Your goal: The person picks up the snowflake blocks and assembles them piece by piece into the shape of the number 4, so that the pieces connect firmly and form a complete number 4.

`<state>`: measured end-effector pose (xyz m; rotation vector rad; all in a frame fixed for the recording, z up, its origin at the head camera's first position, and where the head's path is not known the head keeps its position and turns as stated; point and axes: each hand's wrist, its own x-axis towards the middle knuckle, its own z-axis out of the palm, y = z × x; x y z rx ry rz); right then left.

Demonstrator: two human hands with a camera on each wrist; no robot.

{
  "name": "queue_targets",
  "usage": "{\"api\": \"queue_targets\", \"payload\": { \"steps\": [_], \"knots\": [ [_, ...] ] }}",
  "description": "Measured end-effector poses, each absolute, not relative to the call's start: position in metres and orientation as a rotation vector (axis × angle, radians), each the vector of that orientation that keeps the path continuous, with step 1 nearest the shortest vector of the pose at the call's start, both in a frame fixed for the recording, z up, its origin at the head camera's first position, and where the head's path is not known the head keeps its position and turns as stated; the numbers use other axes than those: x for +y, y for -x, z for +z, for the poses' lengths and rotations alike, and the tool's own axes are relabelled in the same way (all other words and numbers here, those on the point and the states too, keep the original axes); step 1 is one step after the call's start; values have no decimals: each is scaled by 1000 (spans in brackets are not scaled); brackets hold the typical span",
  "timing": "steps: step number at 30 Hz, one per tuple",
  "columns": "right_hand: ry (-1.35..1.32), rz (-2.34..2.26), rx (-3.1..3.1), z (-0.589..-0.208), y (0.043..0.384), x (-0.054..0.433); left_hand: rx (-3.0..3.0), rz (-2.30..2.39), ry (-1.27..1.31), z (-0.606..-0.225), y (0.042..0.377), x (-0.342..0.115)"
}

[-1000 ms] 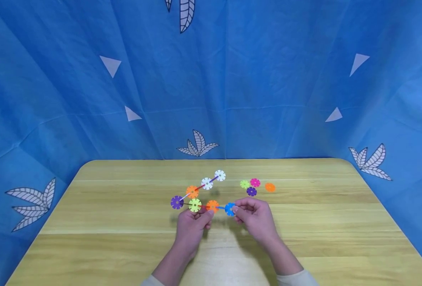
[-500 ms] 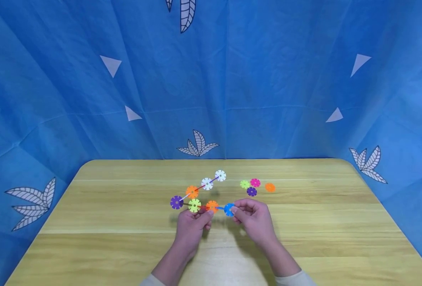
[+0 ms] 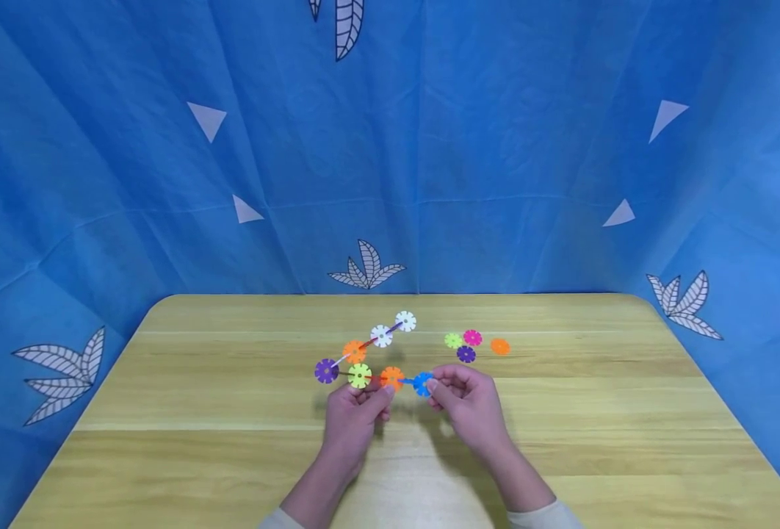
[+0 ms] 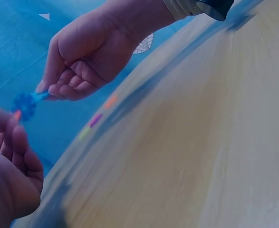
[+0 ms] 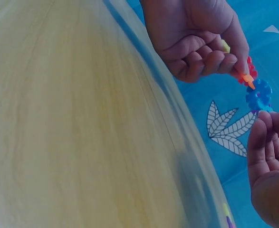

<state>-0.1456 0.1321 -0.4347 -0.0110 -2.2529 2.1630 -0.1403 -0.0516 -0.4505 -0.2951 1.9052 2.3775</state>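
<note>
A chain of interlocking snowflake discs hangs over the table, bent into a V with its corner at a purple disc (image 3: 326,371). One arm of it runs back through an orange disc (image 3: 355,352) to two white discs (image 3: 405,321). The other goes right through a lime disc (image 3: 360,375) and a second orange disc (image 3: 392,379) to a blue disc (image 3: 423,383). My left hand (image 3: 355,420) pinches that second orange disc. Between thumb and fingers, my right hand (image 3: 471,405) pinches the end blue disc. Another blue disc (image 5: 259,95), set crosswise, links the two in the right wrist view.
Loose discs lie on the wooden table (image 3: 231,397) right of the chain: lime (image 3: 453,340), pink (image 3: 472,337), purple (image 3: 466,354) and orange (image 3: 500,346). A blue curtain (image 3: 430,147) with printed leaves stands behind the table's back edge.
The chain has lifted very slightly, and the blue end disc has shifted a touch left. Both hands keep their pinch; the loose discs stay put.
</note>
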Motion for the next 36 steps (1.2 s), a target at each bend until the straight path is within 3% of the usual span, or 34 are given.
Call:
{"api": "queue_targets", "payload": {
  "steps": [11,36],
  "knots": [
    [20,2152,-2256,-436,148,139,1862,2514,406,-448,145,-59],
    [63,2181,-2176,-438,154,144,1782,2486,309,-456,145,-59]
  ]
}}
